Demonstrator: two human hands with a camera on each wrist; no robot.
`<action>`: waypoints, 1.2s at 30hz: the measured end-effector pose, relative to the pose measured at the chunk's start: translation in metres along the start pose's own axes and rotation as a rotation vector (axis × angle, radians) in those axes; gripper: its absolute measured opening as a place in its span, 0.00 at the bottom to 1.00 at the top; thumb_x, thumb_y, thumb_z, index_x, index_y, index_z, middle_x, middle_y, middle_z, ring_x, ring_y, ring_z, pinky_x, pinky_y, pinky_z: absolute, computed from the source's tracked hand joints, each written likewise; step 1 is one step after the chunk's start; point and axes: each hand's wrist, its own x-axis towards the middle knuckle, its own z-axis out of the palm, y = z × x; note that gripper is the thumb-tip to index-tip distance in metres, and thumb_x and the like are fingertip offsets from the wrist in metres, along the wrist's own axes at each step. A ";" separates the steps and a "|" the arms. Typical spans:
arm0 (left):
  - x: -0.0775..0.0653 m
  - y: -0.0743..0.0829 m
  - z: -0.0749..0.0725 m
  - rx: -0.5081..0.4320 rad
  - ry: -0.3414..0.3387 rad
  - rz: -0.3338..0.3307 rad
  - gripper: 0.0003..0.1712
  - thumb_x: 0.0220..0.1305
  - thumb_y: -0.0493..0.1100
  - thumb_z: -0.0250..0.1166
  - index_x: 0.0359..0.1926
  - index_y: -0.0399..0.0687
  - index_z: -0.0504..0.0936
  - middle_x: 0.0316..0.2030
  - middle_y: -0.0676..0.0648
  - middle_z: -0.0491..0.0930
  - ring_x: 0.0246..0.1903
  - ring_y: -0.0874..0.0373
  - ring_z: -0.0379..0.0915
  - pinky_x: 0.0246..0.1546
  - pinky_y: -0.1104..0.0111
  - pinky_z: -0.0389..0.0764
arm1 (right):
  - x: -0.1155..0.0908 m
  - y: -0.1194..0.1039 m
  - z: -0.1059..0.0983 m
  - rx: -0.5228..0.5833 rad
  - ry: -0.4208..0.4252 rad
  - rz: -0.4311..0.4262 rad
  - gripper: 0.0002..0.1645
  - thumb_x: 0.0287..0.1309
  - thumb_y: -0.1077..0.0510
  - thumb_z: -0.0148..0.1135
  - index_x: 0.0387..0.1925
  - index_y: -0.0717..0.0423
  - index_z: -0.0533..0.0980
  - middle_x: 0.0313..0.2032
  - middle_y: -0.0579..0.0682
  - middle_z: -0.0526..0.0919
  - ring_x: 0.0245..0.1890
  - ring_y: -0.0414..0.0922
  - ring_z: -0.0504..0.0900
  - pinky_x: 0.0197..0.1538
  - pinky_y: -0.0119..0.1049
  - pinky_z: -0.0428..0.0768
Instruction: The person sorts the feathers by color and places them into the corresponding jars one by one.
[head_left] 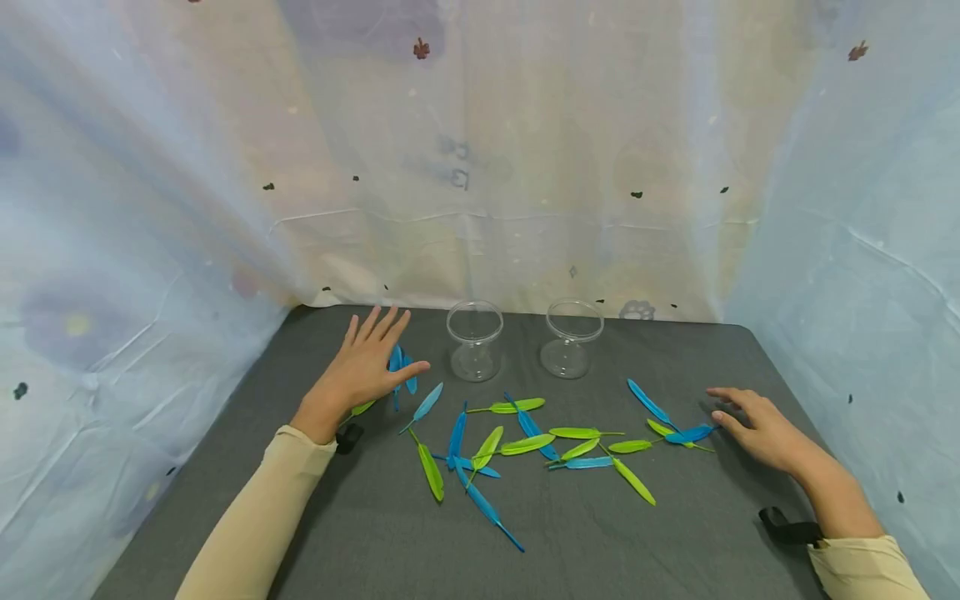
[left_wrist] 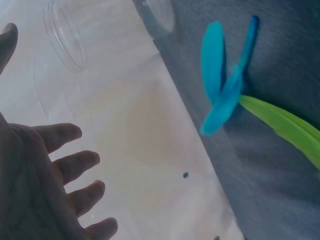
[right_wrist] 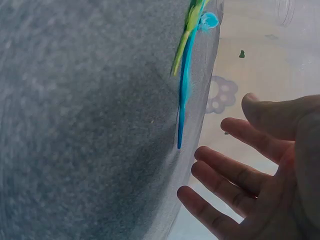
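Observation:
My left hand (head_left: 367, 360), fingers spread, hovers over the table's far left, holding nothing. Partly behind it are blue feathers (head_left: 410, 373), and a green feather (left_wrist: 285, 122) shows beside them in the left wrist view. On the right, my right hand (head_left: 765, 429) has loosely extended fingers and nothing in its grasp. Nearest to it lies a blue feather (head_left: 690, 434), crossing a green feather (head_left: 660, 427); the right wrist view shows that blue feather's quill (right_wrist: 181, 125) apart from the fingers. More blue and green feathers, such as a green one (head_left: 528, 444), are scattered across the middle.
Two clear glass cups stand near the back edge, a left cup (head_left: 476, 342) and a right cup (head_left: 572, 337). The dark grey tabletop (head_left: 600, 550) is bordered by a patterned curtain (head_left: 525, 167) behind and at both sides. A black strap (head_left: 787, 527) is around the right wrist.

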 end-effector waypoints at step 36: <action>0.067 0.051 0.010 0.007 -0.062 0.043 0.63 0.73 0.82 0.49 0.88 0.47 0.39 0.87 0.43 0.39 0.86 0.42 0.31 0.85 0.46 0.28 | -0.006 0.020 0.015 -0.036 0.087 -0.074 0.09 0.65 0.73 0.71 0.43 0.61 0.82 0.37 0.47 0.76 0.32 0.33 0.67 0.30 0.32 0.69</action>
